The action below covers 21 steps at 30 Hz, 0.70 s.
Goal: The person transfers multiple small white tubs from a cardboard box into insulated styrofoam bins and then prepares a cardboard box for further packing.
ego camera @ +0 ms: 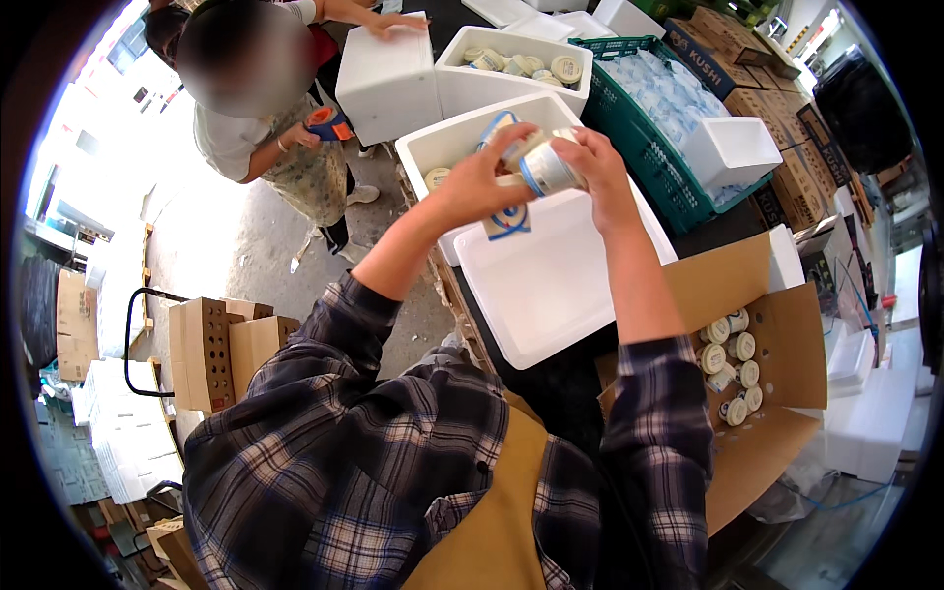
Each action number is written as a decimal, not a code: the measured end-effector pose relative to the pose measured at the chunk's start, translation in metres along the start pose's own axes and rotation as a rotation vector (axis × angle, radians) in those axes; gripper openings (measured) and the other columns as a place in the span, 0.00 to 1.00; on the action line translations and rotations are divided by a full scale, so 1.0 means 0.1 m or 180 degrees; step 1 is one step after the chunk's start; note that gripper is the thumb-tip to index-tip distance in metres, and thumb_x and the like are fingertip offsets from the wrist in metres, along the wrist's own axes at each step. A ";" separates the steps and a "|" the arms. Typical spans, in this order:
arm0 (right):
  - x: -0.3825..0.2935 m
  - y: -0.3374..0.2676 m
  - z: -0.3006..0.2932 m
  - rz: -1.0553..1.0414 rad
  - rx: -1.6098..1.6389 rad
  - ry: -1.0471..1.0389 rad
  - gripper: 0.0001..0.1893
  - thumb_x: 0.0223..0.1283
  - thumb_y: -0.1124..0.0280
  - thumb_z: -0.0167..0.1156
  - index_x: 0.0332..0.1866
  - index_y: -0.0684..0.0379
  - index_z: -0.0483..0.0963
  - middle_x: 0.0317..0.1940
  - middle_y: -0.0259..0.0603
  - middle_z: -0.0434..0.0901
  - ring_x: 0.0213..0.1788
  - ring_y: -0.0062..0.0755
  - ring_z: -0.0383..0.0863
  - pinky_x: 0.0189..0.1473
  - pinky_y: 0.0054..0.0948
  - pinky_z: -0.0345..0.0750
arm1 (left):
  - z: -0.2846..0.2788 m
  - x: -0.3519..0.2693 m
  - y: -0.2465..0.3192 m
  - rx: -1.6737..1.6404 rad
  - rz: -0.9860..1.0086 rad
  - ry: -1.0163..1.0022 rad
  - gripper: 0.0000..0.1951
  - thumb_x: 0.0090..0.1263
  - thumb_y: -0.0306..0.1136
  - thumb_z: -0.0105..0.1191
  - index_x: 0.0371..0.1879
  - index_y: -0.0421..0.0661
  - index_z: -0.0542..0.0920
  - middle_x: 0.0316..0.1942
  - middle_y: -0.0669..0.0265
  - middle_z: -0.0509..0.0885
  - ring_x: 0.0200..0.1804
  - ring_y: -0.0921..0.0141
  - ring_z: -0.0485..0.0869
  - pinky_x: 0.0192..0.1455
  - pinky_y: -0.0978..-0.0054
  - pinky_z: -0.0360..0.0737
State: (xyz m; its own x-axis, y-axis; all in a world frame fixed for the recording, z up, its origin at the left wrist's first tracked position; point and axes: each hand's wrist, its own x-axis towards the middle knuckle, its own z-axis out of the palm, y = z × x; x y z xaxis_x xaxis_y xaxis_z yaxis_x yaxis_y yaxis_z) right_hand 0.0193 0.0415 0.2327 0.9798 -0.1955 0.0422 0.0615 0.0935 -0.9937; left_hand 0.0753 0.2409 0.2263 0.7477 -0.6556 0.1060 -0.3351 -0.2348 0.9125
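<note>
My left hand [483, 177] and my right hand [594, 166] are close together above an open white foam box [420, 144]. Between them are small lidded tubs with blue and white labels. My right hand grips one tub [547, 168], tilted on its side. My left hand is closed around another labelled tub [510, 221], partly hidden by the fingers. At least one more tub [436, 177] lies inside the foam box. A white foam lid [549, 276] rests against the box's near side. At the right, a cardboard box [793, 369] holds several similar tubs.
Behind stands another foam box [509, 96] filled with tubs. A green crate [641, 147] holds clear-blue packs and a small white foam box [734, 151]. A co-worker [273, 133] at the upper left holds a tape dispenser [328, 124], one hand on a closed foam box [387, 81].
</note>
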 end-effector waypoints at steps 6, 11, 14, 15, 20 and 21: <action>0.52 0.43 -0.36 -0.0481 -0.3299 0.0977 0.32 0.44 0.55 0.76 0.52 0.66 0.75 0.62 0.55 0.70 0.59 0.47 0.72 0.61 0.40 0.74 | -0.56 0.18 -0.83 0.2052 -0.0481 -0.0085 0.36 0.69 0.48 0.60 0.75 0.54 0.64 0.59 0.45 0.81 0.59 0.50 0.82 0.64 0.62 0.76; -0.51 0.03 -1.19 -0.0914 -0.2265 0.1240 0.19 0.56 0.63 0.72 0.50 0.60 0.80 0.52 0.47 0.82 0.56 0.43 0.79 0.56 0.36 0.76 | -0.80 0.20 -0.91 0.2431 -0.0071 -0.0015 0.20 0.70 0.39 0.62 0.58 0.44 0.82 0.52 0.53 0.87 0.52 0.60 0.86 0.58 0.66 0.80; -1.52 -0.26 -2.20 -0.0782 -0.1899 0.2101 0.10 0.60 0.66 0.67 0.38 0.63 0.81 0.27 0.36 0.82 0.35 0.26 0.81 0.40 0.26 0.75 | -0.54 0.47 -0.26 0.0947 0.0429 -0.0212 0.16 0.77 0.32 0.57 0.59 0.38 0.80 0.48 0.63 0.85 0.53 0.74 0.83 0.57 0.74 0.79; -1.95 -0.24 -2.55 -0.0697 -0.1773 0.2879 0.09 0.61 0.67 0.66 0.36 0.63 0.81 0.25 0.34 0.80 0.33 0.22 0.79 0.38 0.24 0.74 | -0.13 0.61 0.21 0.0936 0.0764 -0.0486 0.17 0.76 0.32 0.57 0.60 0.39 0.79 0.51 0.61 0.85 0.55 0.72 0.82 0.60 0.74 0.78; -3.34 0.88 -3.43 0.1437 -0.3155 0.4711 0.22 0.57 0.56 0.65 0.50 0.61 0.80 0.47 0.48 0.84 0.53 0.44 0.83 0.55 0.41 0.78 | 2.48 0.86 1.56 0.0411 0.2029 -0.2649 0.20 0.74 0.35 0.59 0.62 0.43 0.78 0.51 0.61 0.84 0.51 0.72 0.83 0.55 0.74 0.80; -3.43 1.07 -3.45 0.1987 -0.3114 0.4608 0.26 0.54 0.54 0.66 0.55 0.59 0.78 0.56 0.51 0.79 0.60 0.49 0.78 0.60 0.46 0.75 | 3.00 0.80 1.56 0.0468 0.2353 -0.2668 0.25 0.68 0.43 0.64 0.60 0.43 0.79 0.49 0.53 0.84 0.50 0.60 0.85 0.53 0.65 0.82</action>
State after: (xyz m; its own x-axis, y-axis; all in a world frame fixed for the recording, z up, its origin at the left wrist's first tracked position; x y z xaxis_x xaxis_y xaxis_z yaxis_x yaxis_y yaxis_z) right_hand -0.3757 -0.2185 0.0765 -0.1244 -0.9867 0.1047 -0.8343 0.0469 -0.5493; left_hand -0.0893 -0.0641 0.2588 -0.2647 -0.9309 0.2517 -0.6420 0.3649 0.6744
